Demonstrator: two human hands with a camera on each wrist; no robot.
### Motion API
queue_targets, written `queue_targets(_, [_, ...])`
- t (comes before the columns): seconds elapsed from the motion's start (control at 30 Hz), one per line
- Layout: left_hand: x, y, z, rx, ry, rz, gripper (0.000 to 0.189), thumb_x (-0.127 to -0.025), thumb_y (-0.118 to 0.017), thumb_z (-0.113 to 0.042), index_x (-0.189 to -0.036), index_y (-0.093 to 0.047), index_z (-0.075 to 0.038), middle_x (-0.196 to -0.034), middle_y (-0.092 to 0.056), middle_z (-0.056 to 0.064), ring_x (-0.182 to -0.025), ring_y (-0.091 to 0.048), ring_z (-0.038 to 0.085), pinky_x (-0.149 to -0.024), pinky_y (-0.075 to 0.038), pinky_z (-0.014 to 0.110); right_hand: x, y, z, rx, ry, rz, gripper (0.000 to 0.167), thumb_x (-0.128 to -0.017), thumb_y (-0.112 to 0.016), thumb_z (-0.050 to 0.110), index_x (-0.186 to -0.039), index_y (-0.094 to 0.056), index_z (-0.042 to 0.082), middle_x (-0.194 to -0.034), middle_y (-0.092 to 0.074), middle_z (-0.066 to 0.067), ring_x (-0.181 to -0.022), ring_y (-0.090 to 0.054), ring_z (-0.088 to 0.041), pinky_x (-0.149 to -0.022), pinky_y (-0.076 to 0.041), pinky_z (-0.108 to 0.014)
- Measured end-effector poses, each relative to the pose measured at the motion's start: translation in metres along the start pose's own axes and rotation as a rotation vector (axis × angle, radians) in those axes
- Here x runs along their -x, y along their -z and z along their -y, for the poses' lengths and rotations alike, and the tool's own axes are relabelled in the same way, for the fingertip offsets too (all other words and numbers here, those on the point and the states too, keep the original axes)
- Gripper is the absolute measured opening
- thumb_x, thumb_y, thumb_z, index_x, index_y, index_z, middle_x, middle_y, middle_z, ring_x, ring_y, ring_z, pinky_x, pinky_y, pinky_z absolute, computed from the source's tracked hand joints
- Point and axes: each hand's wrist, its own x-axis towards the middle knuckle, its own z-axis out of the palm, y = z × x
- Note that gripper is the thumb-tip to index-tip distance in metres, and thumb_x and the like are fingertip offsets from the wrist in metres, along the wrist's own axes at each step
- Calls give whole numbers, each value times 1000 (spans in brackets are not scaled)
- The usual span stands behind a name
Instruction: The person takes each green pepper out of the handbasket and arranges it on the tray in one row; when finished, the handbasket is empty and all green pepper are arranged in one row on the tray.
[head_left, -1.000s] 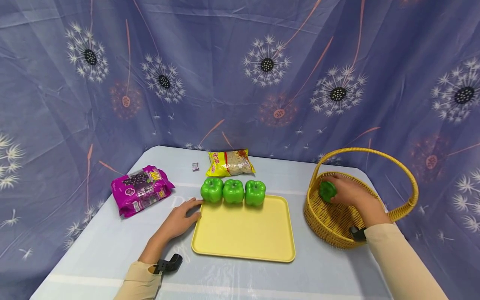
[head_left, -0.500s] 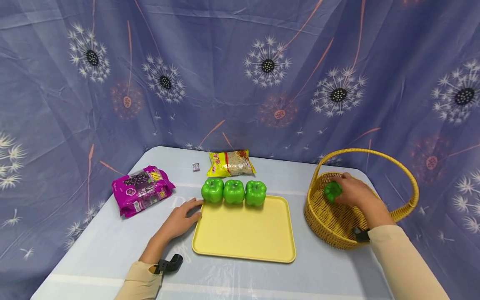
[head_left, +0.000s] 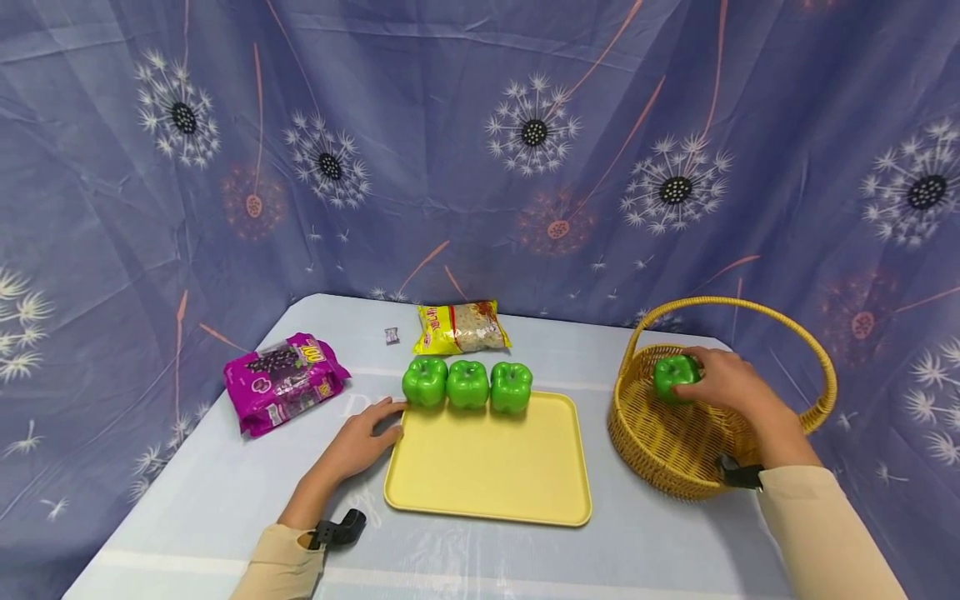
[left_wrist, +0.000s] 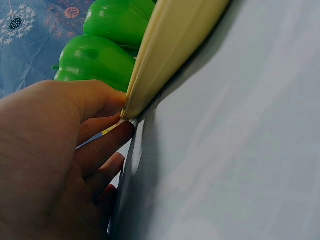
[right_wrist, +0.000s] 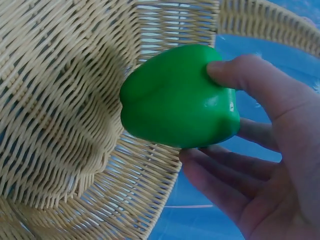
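Observation:
My right hand (head_left: 723, 379) grips a green bell pepper (head_left: 672, 379) inside the wicker basket (head_left: 637, 454). In the right wrist view its thumb presses the bell pepper (right_wrist: 175, 100) from above, and the other fingers are underneath. My left hand (head_left: 363, 437) rests at the left edge of the yellow tray (head_left: 487, 467), its fingers relaxed. The left wrist view has its fingertips right at the rim of the tray (left_wrist: 170, 50). Three more green bell peppers stand in a row along the tray's far edge, the middle bell pepper (head_left: 467, 384) touching its neighbours.
A purple snack bag (head_left: 285, 383) lies on the left of the white table (head_left: 202, 517). Behind the peppers is a yellow and clear food packet (head_left: 462, 327), with a small wrapped piece (head_left: 392, 335) beside it. The basket's tall handle (head_left: 795, 333) arches near my right forearm.
The right hand has shifted slightly right and toward me in the basket, and the gripped bell pepper has moved right and turned. The left hand and tray have stayed put.

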Motion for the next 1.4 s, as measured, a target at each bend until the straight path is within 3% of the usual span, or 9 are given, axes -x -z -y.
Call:
queue_targets(0.23, [0,0,1,-9,-4,-7,43,-96,-59,-25,-137,-55,-16,-148,-38,19,-135,-32,40,-108,-26,58,9,7,10,-39,-2,-30,87,-79,-73,53,-135,-46,-7,-103,-62,-20,-79,-57,-26,-60,-47,-41])
queue_targets(0.67, [2,-1,1,5,8,4,43,-96,-59,-26,-138,-54,-17,-148,-38,18,-136,-31,40,-108,-25,58,24,13,29,-165,-14,-67,82,-81,-70,56,-136,-47,0,-108,-63,-22,-90,-64,-31,-62,-53,-38])
queue_targets(1.07, [-2,0,1,-9,-6,3,43,-96,-59,-26,-138,-54,-17,-148,-37,18,-136,-31,39,-108,-25,58,36,22,50,-199,51,-141,73,-81,-69,57,-136,-52,11,-104,-66,-13,-87,-65,-26,-65,-53,-38])
queue_targets(1.2, [-2,-1,3,-20,-26,-3,43,-96,-59,-25,-138,-54,-15,-148,-38,19,-135,-32,40,-108,-25,59,35,23,60,-196,75,-155,72,-82,-68,57,-135,-52,11,-101,-66,-10,-84,-64,-23,-66,-53,-38])
queue_targets(1.4, [-2,-1,2,-25,-7,-5,43,-96,-59,-26,-138,-55,-16,-148,-38,19,-136,-32,40,-108,-25,59,31,20,73,-228,105,-167,69,-82,-70,53,-133,-54,9,-99,-66,-8,-82,-64,-20,-65,-54,-35])
